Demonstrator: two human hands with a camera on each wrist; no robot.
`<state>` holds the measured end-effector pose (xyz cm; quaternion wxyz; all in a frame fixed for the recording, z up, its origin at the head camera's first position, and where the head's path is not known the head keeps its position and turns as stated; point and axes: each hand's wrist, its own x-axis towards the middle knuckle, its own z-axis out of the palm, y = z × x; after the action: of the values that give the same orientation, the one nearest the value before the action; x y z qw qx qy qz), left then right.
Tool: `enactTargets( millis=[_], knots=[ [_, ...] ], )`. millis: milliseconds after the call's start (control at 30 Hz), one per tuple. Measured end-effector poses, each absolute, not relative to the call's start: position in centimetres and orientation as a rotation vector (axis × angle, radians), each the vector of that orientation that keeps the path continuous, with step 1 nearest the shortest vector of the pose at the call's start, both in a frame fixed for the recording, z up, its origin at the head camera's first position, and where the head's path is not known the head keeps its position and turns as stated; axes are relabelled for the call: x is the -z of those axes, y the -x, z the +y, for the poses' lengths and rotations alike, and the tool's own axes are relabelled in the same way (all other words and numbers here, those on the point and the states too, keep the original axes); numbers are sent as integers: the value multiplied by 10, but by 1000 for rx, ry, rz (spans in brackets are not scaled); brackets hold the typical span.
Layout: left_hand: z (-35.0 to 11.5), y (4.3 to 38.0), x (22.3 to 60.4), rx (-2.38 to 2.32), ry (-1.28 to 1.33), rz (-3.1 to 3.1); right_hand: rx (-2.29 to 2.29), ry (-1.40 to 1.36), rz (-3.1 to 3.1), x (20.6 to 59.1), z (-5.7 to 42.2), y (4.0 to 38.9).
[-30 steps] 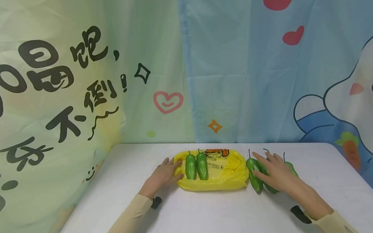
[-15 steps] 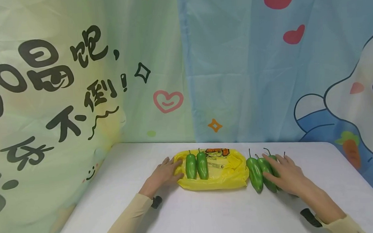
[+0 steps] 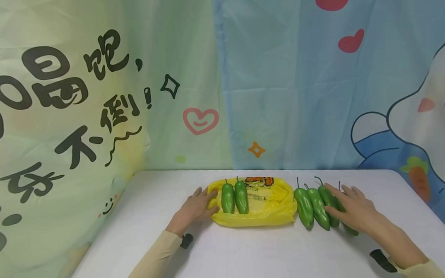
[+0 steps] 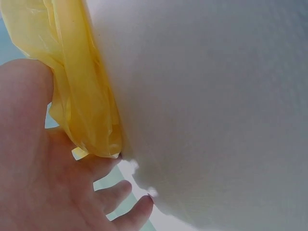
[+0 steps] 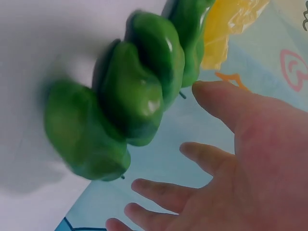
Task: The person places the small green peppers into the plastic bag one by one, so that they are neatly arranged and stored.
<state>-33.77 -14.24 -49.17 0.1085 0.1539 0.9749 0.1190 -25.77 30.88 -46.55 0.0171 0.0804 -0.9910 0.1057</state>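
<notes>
Green peppers, row of four, just thumb-side of and partly under the right hand. Head view: yellow bag lies between the hands, two more peppers on it, close to the left hand. Row sits between right hand and bag; hand blocks part of the rightmost ones. Right hand: fingers spread, nothing gripped. Left hand: fingers spread along the bag's near end, touching it. White table under both hands; printed cloth backdrop beyond them, rabbit drawing off past the right hand.

Left wrist view: bag plastic lies between thumb and index finger; other fingers loose, slightly bent, holding nothing. Tabletop beyond fingertips.

Right wrist view: four peppers past the fingertips, bag edge further along on the thumb side. Fingers apart, unclosed; contact with peppers can't be told. Tabletop past peppers, backdrop behind fingers.
</notes>
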Motion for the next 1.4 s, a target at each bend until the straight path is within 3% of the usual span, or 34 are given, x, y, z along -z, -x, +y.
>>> enactTargets(
  millis=[1400],
  knots=[
    [-144,341,496,-334,-476,2883,-404,-209,-3265,485,343,257]
  ],
)
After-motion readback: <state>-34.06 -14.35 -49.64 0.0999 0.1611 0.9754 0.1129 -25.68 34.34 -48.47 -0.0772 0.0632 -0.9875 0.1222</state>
